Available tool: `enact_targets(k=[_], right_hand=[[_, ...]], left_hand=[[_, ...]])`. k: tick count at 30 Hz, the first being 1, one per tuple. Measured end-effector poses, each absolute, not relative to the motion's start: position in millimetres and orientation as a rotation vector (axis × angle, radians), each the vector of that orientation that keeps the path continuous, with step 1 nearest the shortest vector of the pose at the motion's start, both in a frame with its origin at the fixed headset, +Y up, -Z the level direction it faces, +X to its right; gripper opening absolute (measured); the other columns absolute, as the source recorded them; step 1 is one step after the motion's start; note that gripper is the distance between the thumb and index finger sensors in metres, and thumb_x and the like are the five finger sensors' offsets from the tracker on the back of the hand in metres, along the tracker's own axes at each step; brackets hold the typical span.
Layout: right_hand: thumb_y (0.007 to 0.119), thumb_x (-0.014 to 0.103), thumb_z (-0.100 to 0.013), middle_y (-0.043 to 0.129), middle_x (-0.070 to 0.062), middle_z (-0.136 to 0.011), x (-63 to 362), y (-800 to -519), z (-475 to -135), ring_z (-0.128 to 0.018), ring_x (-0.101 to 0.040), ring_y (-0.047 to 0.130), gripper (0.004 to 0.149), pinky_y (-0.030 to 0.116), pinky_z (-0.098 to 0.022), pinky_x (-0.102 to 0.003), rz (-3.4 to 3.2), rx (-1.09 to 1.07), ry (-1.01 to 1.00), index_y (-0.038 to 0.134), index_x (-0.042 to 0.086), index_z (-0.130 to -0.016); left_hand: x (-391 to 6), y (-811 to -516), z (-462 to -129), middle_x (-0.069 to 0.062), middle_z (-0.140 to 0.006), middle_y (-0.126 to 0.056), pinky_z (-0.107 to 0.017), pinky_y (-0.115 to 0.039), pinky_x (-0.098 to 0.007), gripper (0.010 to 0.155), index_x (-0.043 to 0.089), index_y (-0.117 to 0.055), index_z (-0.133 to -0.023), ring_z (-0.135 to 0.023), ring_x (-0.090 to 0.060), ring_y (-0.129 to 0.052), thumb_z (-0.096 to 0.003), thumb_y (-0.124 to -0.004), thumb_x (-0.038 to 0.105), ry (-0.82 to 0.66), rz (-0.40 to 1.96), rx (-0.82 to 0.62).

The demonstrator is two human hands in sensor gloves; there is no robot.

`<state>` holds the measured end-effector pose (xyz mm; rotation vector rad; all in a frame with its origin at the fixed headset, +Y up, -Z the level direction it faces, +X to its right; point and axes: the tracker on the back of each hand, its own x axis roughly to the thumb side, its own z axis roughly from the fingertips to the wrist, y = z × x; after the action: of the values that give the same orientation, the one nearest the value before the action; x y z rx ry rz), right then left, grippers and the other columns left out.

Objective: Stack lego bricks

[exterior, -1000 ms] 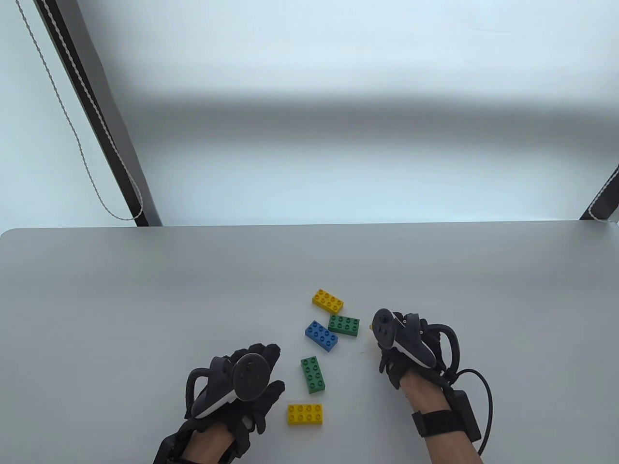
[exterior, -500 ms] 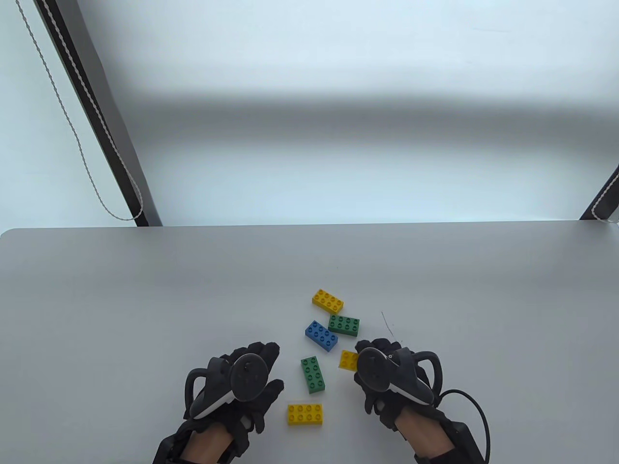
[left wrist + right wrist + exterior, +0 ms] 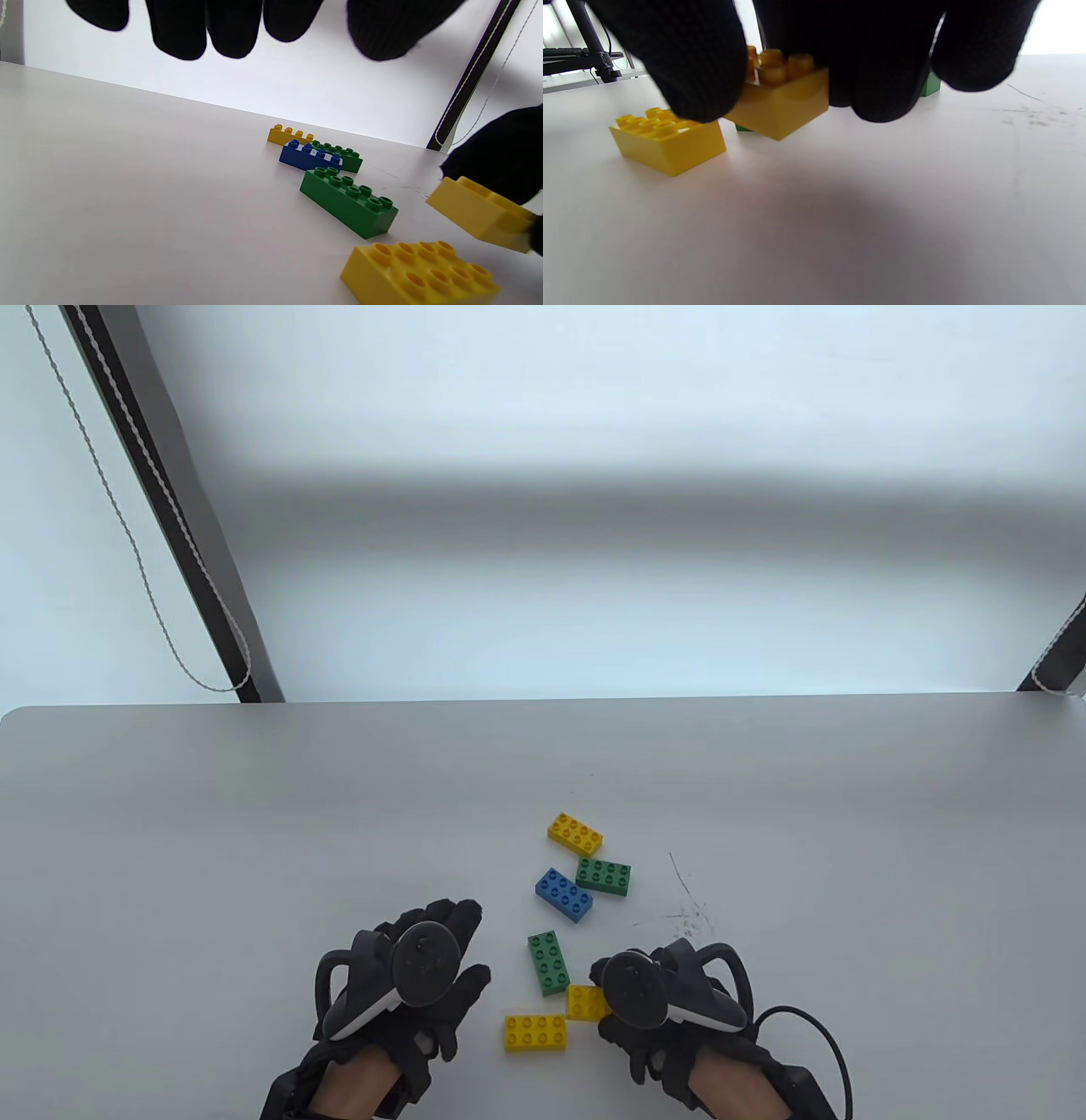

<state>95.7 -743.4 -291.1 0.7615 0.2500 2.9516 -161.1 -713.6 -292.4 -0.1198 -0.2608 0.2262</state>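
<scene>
While no brick sits on another yet, I read the task as barely begun: my right hand (image 3: 657, 1010) grips one yellow brick (image 3: 587, 1003) between thumb and fingers, clear of the table (image 3: 212, 831), tilted, studs up. It hangs just beside the near yellow brick (image 3: 535, 1032), which lies flat and looks the likely base, though that is my guess. Seating the held piece is the step in hand; everything after it is left.

Further out, the near green brick (image 3: 549, 963) lies just behind the held one. Beyond it sit the blue brick (image 3: 564, 895), the far green brick (image 3: 603, 876) and the far yellow brick (image 3: 575, 832), close together, all loose and single.

My left hand (image 3: 424, 984) holds nothing; fingers spread wide, hovering near the near yellow brick but apart from it.

Hard to make out: the tracker covers most of the right hand's grip from above, and in the right wrist view the gloved fingers (image 3: 878, 63) hide part of the held brick's studs. I cannot tell whether its underside lines up with the base's studs. Faint scratch marks (image 3: 687, 899) on the table near the right hand.
</scene>
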Motion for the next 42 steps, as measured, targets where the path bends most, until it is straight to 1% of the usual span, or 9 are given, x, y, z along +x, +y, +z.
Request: enact_targets(k=[10, 22, 42], right_hand=[[0.095, 0.043, -0.029, 0.087, -0.008, -0.082, 87.9, -753.4, -288.0, -0.063, -0.034, 0.096, 0.067, 0.082, -0.048, -0.055, 3.009, 0.821, 0.375, 0.073, 0.016, -0.086], [0.095, 0.043, -0.029, 0.089, -0.01, -0.081, 77.6, -757.5, -283.2, -0.062, -0.034, 0.097, 0.067, 0.083, -0.048, -0.055, 3.071, 0.878, 0.344, 0.075, 0.015, -0.086], [0.094, 0.044, -0.03, 0.089, -0.011, -0.081, 74.2, -759.4, -281.3, -0.062, -0.034, 0.097, 0.067, 0.083, -0.047, -0.055, 3.079, 0.878, 0.348, 0.075, 0.013, -0.086]], left_hand=[[-163.1, -713.1, -293.3, -0.007, -0.115, -0.053, -0.072, -0.051, -0.066, 0.073, 0.029, -0.048, -0.106, -0.103, -0.037, -0.057, -0.0427, -0.072, 0.057, -0.251, 0.233, -0.121], [-161.7, -713.6, -293.1, -0.008, -0.115, -0.054, -0.072, -0.051, -0.066, 0.073, 0.029, -0.048, -0.106, -0.103, -0.037, -0.057, -0.0426, -0.072, 0.057, -0.255, 0.219, -0.129], [-158.8, -715.5, -292.3, -0.008, -0.115, -0.054, -0.071, -0.052, -0.066, 0.073, 0.029, -0.048, -0.106, -0.103, -0.037, -0.058, -0.043, -0.071, 0.057, -0.262, 0.206, -0.134]])
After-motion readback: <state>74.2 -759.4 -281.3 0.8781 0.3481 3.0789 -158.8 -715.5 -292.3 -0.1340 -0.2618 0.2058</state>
